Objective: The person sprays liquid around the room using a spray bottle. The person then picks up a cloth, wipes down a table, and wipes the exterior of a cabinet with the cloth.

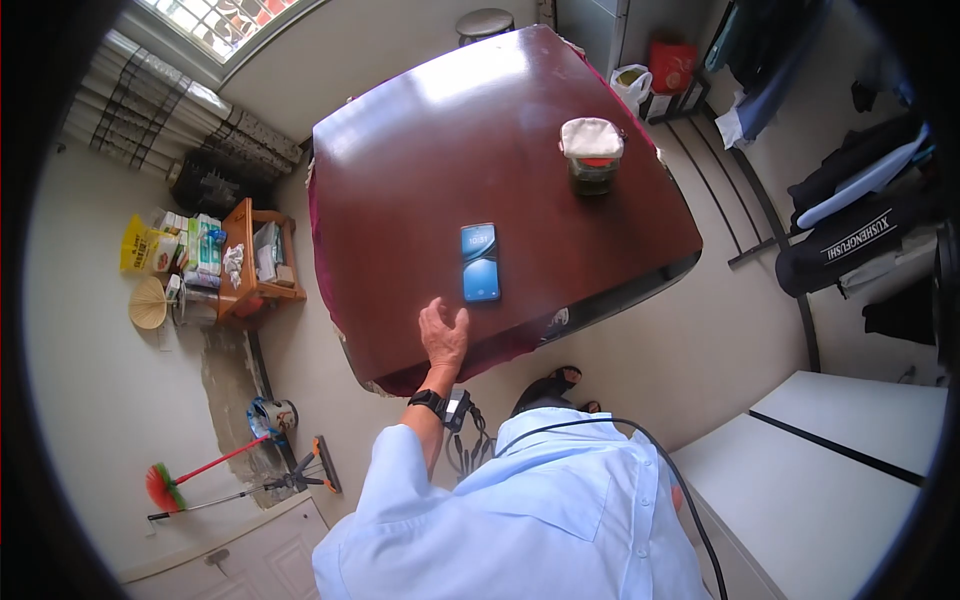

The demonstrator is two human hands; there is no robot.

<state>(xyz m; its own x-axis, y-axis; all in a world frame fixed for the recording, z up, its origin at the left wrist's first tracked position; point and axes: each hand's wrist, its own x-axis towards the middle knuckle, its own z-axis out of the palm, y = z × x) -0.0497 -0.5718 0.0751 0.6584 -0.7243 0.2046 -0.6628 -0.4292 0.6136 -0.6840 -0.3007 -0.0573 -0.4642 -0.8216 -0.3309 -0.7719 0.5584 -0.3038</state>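
Observation:
My left hand (443, 335) reaches over the near edge of the dark red-brown table (400, 200). Its fingers are slightly bent and apart, and nothing is in them. Just beyond it, to the right, lies a smartphone (481, 263) with its lit screen up, showing the time on a blue picture; a small gap separates it from my fingers. A black watch (428, 402) is on my left wrist. My right hand is not in view; only a small patch of skin shows beside the right edge of my light blue shirt.
A jar (593, 175) with a pale cloth pouch (591, 138) on top stands at the table's right. A black cable (660, 445) crosses my shirt. Left of the table is a wooden shelf unit (243, 270); clothes (850, 225) hang at the right.

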